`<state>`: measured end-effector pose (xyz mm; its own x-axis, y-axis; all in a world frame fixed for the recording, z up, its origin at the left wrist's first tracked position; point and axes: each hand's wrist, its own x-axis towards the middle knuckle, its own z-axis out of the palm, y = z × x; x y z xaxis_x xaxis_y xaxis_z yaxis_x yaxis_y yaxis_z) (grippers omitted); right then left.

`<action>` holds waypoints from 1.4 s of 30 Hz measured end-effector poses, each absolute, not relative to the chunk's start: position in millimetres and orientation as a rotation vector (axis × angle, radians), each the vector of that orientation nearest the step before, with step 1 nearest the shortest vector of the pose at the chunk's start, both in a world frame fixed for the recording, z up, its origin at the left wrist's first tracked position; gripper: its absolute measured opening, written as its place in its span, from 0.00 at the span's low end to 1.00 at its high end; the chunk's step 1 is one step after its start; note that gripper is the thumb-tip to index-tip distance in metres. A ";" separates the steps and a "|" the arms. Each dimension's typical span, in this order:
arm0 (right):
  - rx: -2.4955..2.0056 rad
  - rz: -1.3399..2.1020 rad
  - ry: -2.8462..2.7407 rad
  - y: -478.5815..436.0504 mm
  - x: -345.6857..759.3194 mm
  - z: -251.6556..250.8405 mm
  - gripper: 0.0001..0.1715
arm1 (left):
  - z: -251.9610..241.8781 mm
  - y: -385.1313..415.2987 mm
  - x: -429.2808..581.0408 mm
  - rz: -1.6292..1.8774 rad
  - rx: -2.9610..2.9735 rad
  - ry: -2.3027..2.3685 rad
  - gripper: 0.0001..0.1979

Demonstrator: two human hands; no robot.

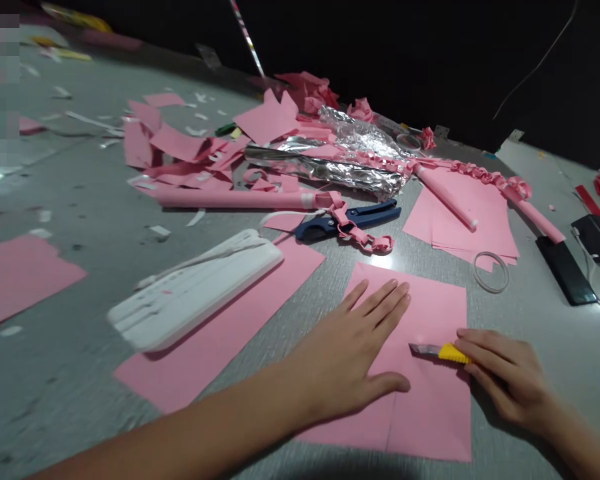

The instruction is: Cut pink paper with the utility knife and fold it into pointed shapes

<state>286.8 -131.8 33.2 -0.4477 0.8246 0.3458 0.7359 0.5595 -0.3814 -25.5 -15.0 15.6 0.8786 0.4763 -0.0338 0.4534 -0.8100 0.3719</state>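
Note:
A sheet of pink paper [437, 420] lies flat on the grey tabletop, with a dark line or slit running up from its lower edge. My left hand [350, 357] rests on it, palm down and fingers stretched out. In my right hand [505, 373] is a yellow utility knife [453, 353], gripped by its handle. Its blade is out and points left over the paper, close to my left thumb. Whether the tip touches the sheet I cannot tell.
A white power strip [195, 293] lies on another pink sheet at left. Behind are blue-handled scissors [350, 220], a pink paper chain [363, 233], crumpled foil [360, 140] and stacked pink sheets [470, 213]. A tape roll [491, 272] and a black power bank [566, 270] lie at right.

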 end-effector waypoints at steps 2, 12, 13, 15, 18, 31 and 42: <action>-1.250 0.228 -2.308 -133.1 288.5 31.5 0.24 | 14.2 -15.3 -29.5 0.099 2.681 0.703 0.54; -1.290 0.244 -2.273 -135.3 291.8 26.8 0.23 | 15.8 -14.3 -40.5 0.026 2.699 0.831 0.54; -1.288 0.256 -2.262 -135.4 292.6 25.5 0.23 | 16.5 -13.5 -41.1 0.019 2.704 0.835 0.54; -1.258 0.293 -2.213 -134.3 293.6 24.1 0.23 | 19.9 -11.0 -41.6 0.002 2.712 0.828 0.54; -1.198 0.332 -2.092 -130.5 293.9 25.8 0.21 | 30.8 -6.2 -38.9 0.009 2.731 0.804 0.54; -1.212 0.423 -2.128 -132.3 281.3 33.2 0.18 | 22.1 -7.8 -3.0 0.058 2.692 0.574 0.56; -1.345 0.354 -2.324 -132.4 284.7 53.9 0.24 | 15.3 -15.0 -5.7 0.125 2.576 0.530 0.52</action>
